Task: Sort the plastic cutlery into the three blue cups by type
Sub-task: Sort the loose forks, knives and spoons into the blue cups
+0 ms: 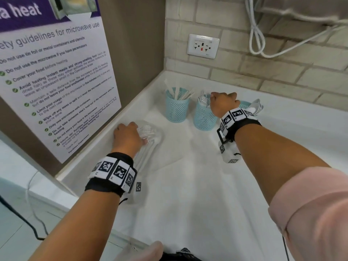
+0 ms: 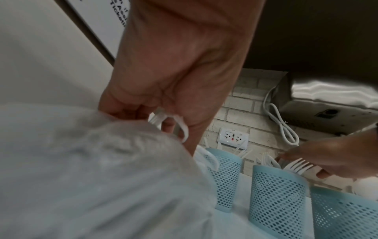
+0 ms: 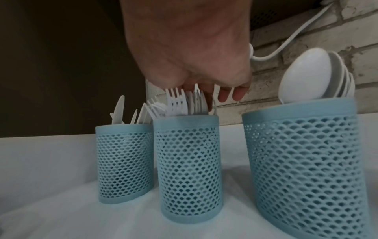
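Note:
Three blue mesh cups stand in a row on the white counter (image 1: 188, 194). The left cup (image 1: 177, 110) holds knives (image 3: 118, 106), the middle cup (image 1: 203, 117) forks (image 3: 175, 103), and the right cup (image 3: 306, 177) spoons (image 3: 304, 77). My right hand (image 1: 222, 104) hovers over the middle cup, and its fingertips (image 3: 225, 95) pinch a white fork (image 2: 298, 165) among the fork heads. My left hand (image 1: 128, 136) lies on a clear plastic bag (image 1: 150, 134) at the counter's left. Its fingers (image 2: 167, 124) curl around white cutlery (image 2: 159, 118) at the bag's top.
A poster (image 1: 56, 81) covers the left wall close to the bag. The brick back wall behind the cups carries a power outlet (image 1: 203, 46). A looped white cable (image 1: 256, 38) hangs from an appliance (image 2: 337, 100) overhead on the right.

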